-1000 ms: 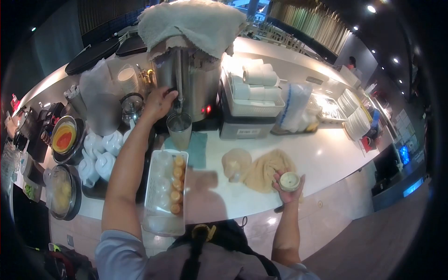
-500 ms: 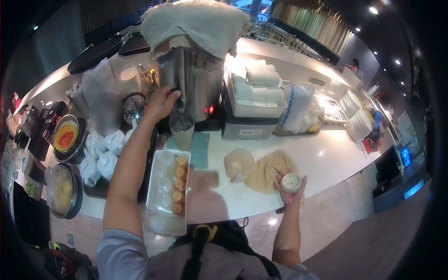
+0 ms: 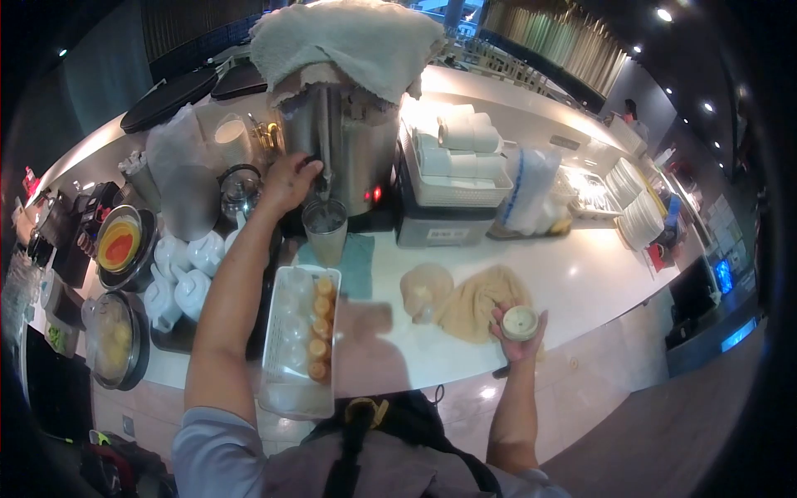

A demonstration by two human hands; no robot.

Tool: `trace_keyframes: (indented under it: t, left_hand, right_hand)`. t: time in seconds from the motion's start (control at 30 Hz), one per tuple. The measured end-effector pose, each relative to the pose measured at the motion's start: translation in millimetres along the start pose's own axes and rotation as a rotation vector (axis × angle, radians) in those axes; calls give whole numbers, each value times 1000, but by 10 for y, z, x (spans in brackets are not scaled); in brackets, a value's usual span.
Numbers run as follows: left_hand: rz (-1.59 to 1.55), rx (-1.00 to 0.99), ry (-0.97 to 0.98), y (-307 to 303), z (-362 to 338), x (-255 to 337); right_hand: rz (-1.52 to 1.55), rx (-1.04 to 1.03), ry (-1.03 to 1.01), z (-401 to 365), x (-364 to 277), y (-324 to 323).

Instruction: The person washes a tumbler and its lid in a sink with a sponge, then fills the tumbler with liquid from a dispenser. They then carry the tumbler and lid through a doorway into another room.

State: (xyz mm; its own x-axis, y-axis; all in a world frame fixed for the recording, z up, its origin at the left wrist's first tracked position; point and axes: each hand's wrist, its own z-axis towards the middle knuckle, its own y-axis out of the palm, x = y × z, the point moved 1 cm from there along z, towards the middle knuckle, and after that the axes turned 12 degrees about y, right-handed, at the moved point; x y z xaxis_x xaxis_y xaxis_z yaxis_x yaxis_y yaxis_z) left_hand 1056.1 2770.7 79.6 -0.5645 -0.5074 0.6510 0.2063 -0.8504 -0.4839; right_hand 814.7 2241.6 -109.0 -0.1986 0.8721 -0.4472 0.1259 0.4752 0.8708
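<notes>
My left hand (image 3: 288, 180) is closed around the black handle (image 3: 310, 161) of the tap on a large steel urn (image 3: 365, 149). Below the spout stands a tall tumbler (image 3: 325, 236) with pale, cloudy-looking contents, on a teal cloth (image 3: 358, 266). At the right, my right hand (image 3: 520, 344) grips a small round pale lid (image 3: 520, 323), its face turned up; it could be a shallow cup. A beige cloth (image 3: 481, 303) lies just beyond that hand. White towels (image 3: 344, 41) drape over the urn's top.
A white basket (image 3: 274, 353) of bottles with orange caps stands between my arms. White teapots (image 3: 191, 286) cluster left of my forearm. Stacked cups (image 3: 461, 149) fill a basket right of the urn. Plates (image 3: 639, 220) stand farther right. A person (image 3: 633, 120) is in the background.
</notes>
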Motion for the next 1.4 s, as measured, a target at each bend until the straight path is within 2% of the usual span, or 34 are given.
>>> trace_keyframes:
  t: [0.2, 0.3, 0.7, 0.8, 0.9, 1.0, 1.1, 1.17, 1.23, 1.33, 1.4]
  left_hand:
    - [-22, -3, -22, -9, -13, 54]
    - [-39, -20, 22, -14, -8, 18]
    - [-44, -10, -13, 2, 1, 13]
    - [-32, -6, -5, -5, -6, 42]
    - [7, -1, 23, -10, 4, 88]
    - [61, 24, 4, -21, -23, 167]
    - [4, 0, 34, 4, -8, 77]
    - [-35, 0, 40, -14, -1, 119]
    - [-35, 5, 24, 27, 29, -43]
    - [5, -3, 22, 20, 49, -133]
    - [1, -5, 6, 10, 34, -60]
  right_hand:
    - [-11, 27, -6, -24, 10, 46]
    - [9, -67, 9, -8, 13, 47]
    - [-1, 6, -12, -15, 17, 44]
    - [3, 78, -45, -33, 31, 79]
    - [108, 43, -83, -20, 68, 111]
    - [72, -13, -22, 18, 93, 176]
    - [11, -185, 172, 58, 242, 420]
    - [-29, -206, 242, 63, 502, 731]
    - [-342, -205, 307, 114, 609, 795]
    - [-627, -107, 344, 70, 800, 990]
    - [-712, -120, 337, -50, 910, 1187]
